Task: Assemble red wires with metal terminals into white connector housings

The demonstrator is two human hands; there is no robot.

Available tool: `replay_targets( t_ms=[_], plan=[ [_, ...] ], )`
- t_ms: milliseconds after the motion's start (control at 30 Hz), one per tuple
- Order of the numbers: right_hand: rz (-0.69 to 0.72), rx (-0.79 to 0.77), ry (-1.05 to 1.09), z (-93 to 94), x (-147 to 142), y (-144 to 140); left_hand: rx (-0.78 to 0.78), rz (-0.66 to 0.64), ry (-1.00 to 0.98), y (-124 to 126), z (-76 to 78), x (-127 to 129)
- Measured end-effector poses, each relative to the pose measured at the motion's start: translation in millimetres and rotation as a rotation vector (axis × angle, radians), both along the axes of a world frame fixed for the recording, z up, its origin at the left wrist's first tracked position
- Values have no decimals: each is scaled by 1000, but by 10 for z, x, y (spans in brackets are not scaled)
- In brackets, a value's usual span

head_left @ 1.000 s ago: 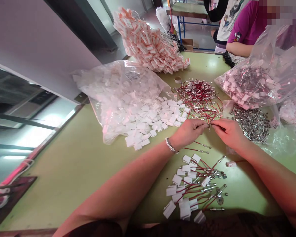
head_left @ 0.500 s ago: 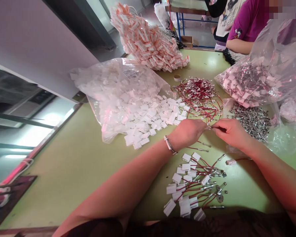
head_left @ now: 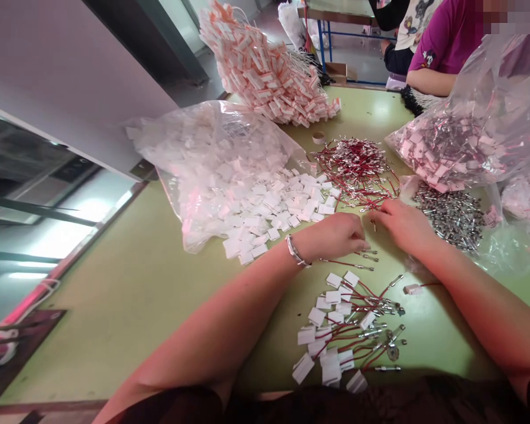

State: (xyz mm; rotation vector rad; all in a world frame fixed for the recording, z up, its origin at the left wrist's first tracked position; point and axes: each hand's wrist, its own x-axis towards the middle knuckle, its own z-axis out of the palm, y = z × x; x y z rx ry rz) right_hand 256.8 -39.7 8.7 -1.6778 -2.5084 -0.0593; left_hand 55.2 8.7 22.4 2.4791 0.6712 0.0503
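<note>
My left hand [head_left: 345,234] is low over the table, its fingers curled together. Just beside its fingertips lie several red wires with glass fuses [head_left: 363,268] on their ends; whether the hand grips one is hidden. At the near edge of the red wire pile [head_left: 357,159] is my right hand [head_left: 395,222], fingers pinched. A small metal terminal [head_left: 373,225] hangs beneath its fingertips, apparently on a red wire. Closer to my body lie white connector housings [head_left: 333,297] joined by red wires to fuses.
Loose white housings [head_left: 265,206] spill from a clear bag [head_left: 221,135] on the left. Loose fuses [head_left: 453,215] are heaped at right, below a filled plastic bag [head_left: 459,141]. Orange-white parts [head_left: 265,70] and a tape roll [head_left: 318,138] are farther back. A person in purple [head_left: 437,53] sits opposite.
My hands were together over a small metal piece; now they are apart. The left has dropped slightly, and another fuse shows beside it. The right has moved up to the red wires.
</note>
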Motion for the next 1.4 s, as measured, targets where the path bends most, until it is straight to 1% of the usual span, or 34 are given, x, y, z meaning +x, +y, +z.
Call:
replay_targets(
  t_ms=[33, 100, 133, 167, 200, 267, 367, 400, 433, 500, 567, 633, 733, 767, 800, 833, 867, 900, 933, 967, 1000, 1033, 1067, 1167, 1267, 1400],
  plan=[
    [32, -6, -43, -25, -11, -2, 11, 36, -8, -1, 2, 3],
    [50, 13, -49, -59, -9, -16, 9, 153, -40, -5, -4, 15],
    [44, 39, -22, -68, 4, -28, -26, 230, -75, -6, -12, 24],
    [34, 67, 12, -73, 20, -42, -97, 311, -126, -8, -23, 34],
    [28, 98, 45, -75, 35, -57, -204, 388, -190, -9, -37, 46],
    [38, 156, 82, -75, 45, -91, -491, 495, -323, -15, -68, 73],
    [112, 257, 77, -67, -22, -147, -926, 554, -473, -26, -107, 112],
    [162, 299, 76, -59, -62, -166, -1024, 575, -507, -28, -113, 119],
    [222, 337, 70, -48, -105, -186, -1088, 601, -542, -30, -116, 121],
    [346, 399, 48, -18, -191, -226, -1146, 621, -584, -32, -115, 113],
    [419, 424, 12, 12, -261, -263, -1165, 591, -593, -35, -112, 100],
    [448, 425, -8, 32, -304, -292, -1184, 570, -600, -45, -116, 95],
    [529, 370, 9, 50, -277, -296, -1184, 590, -686, -67, -128, 116],
    [521, 334, 26, 59, -232, -280, -1176, 605, -727, -72, -130, 125],
    [459, 291, 49, 71, -166, -254, -1164, 625, -759, -73, -131, 133],
    [337, 248, 70, 85, -80, -217, -1145, 653, -778, -69, -129, 137],
    [163, 204, 83, 99, 21, -173, -1121, 685, -780, -61, -127, 138],
    [-44, 164, 86, 111, 131, -123, -1096, 715, -766, -48, -126, 136],
    [-237, 127, 48, 117, 240, -73, -1072, 739, -742, -32, -126, 130],
    [-376, 75, -22, 116, 341, -27, -1049, 761, -721, -13, -127, 122],
    [-445, 25, -81, 108, 425, 11, -1024, 780, -711, 5, -130, 114],
    [-463, -14, -136, 94, 487, 37, -995, 795, -707, 21, -133, 106],
    [-451, -42, -188, 78, 526, 51, -966, 805, -706, 33, -137, 99],
    [-376, -69, -264, 45, 529, 36, -887, 805, -693, 33, -144, 90],
    [-384, -123, -210, 56, 487, 6, -791, 759, -633, -10, -143, 97],
    [-394, -177, -184, 79, 506, 28, -581, 663, -486, -71, -141, 115]
  ],
)
